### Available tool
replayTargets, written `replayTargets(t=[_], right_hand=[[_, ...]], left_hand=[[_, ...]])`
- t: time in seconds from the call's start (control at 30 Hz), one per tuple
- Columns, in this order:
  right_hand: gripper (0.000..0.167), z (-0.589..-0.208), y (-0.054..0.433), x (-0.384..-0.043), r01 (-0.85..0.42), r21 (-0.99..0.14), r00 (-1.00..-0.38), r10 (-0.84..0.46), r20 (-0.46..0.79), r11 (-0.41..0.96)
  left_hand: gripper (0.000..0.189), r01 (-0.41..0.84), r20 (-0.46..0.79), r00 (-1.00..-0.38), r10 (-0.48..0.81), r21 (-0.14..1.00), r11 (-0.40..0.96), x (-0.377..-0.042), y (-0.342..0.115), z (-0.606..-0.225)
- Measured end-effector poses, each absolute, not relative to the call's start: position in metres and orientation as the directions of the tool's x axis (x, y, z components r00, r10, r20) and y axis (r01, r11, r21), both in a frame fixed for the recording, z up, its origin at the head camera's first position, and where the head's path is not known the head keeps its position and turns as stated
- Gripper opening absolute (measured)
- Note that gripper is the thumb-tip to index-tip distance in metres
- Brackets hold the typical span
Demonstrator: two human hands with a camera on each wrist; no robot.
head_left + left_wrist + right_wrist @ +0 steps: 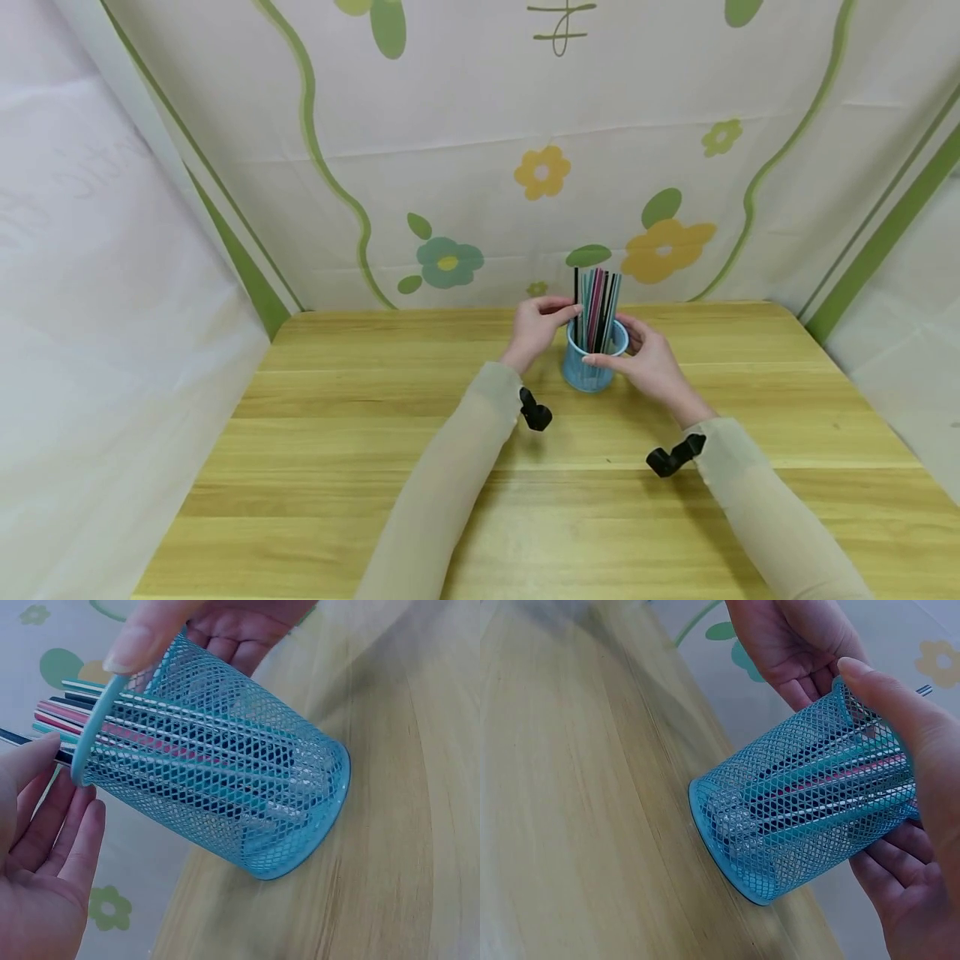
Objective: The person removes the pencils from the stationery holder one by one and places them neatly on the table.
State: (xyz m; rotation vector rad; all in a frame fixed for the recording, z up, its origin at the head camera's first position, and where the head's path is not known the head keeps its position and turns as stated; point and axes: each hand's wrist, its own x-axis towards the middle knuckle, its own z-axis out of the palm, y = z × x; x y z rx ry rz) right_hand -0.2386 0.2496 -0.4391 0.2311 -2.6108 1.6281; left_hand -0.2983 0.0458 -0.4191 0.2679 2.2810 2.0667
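Note:
A light-blue wire mesh pen cup [579,372] stands upright on the wooden table, holding a bunch of thin straws [596,304] in black, teal and pinkish red. At its left side, my left hand [537,328] pinches a black straw [16,738] between thumb and finger just above the rim. That hand's other fingers lie loosely beside the cup in the left wrist view. My right hand [654,360] grips the cup from the right, its thumb [885,690] near the rim and its fingers [900,870] around the opposite side.
The wooden table [337,467] reaches back to a white cloth [465,108] printed with flowers and green wavy lines. More white cloth [90,292] hangs on the left. Black wrist cameras [536,410] sit on both sleeves, low over the tabletop.

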Motion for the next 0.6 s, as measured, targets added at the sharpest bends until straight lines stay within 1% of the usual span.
replayTargets(t=[0.27,0.37,0.43,0.6], right_hand=[[0.100,-0.442,0.249,-0.239,-0.154,-0.890,-0.988,-0.094,0.126,0.428],[0.100,-0.442,0.249,-0.240,-0.155,-0.891,-0.987,-0.097,0.125,0.426],[0.101,-0.442,0.250,-0.240,-0.151,-0.891,-0.988,-0.095,0.121,0.428],[0.101,-0.441,0.250,-0.240,-0.155,-0.887,-0.987,-0.103,0.122,0.435]], left_hand=[[0.021,0.145,0.153,-0.979,0.134,0.987,-0.073,-0.302,0.045,-0.413],[0.021,0.178,0.189,-0.977,0.104,0.978,-0.106,-0.302,0.043,-0.408],[0.024,0.194,0.205,-0.975,0.088,0.973,-0.124,-0.303,0.042,-0.405],[0.028,0.201,0.216,-0.974,0.069,0.962,-0.182,-0.305,0.040,-0.397]])
